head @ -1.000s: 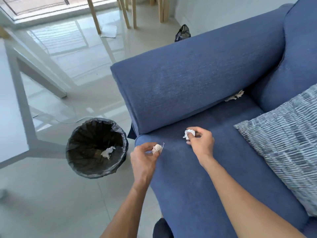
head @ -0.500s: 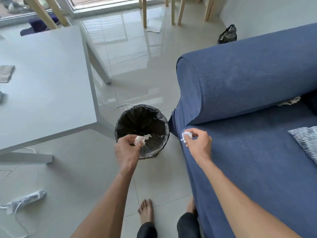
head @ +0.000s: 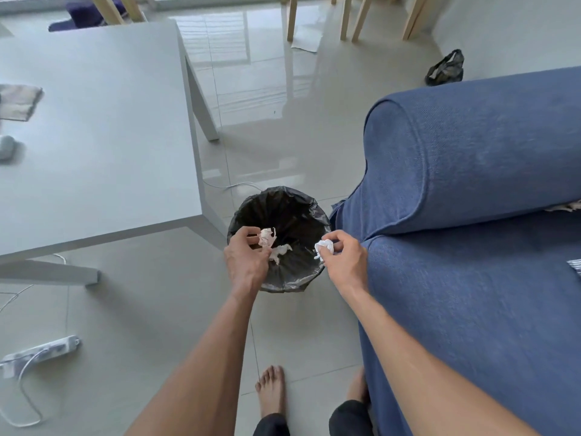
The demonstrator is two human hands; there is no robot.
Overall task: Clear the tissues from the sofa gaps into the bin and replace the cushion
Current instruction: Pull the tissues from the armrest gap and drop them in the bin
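Note:
A round bin [head: 279, 199] lined with a black bag stands on the floor beside the blue sofa's [head: 471, 278] armrest. My left hand [head: 245, 259] is over the bin's near left rim, pinching a crumpled tissue [head: 266, 236]. My right hand [head: 344, 262] is over the bin's right rim, pinching a white tissue ball [head: 324, 247]. Another tissue [head: 280, 251] lies inside the bin. One more tissue [head: 566, 206] pokes out of the gap under the armrest at the right edge. A corner of the patterned cushion [head: 575, 266] shows at the far right.
A white table [head: 94, 136] stands to the left of the bin, its leg close to the rim. A power strip [head: 41, 354] with cables lies on the floor at the lower left. My bare feet [head: 272, 391] are just below the bin. A black bag [head: 445, 69] sits behind the sofa.
Both hands have moved left from the sofa seat to above the bin, each still holding its tissue. The view has swung left, so the cushion is almost out of sight.

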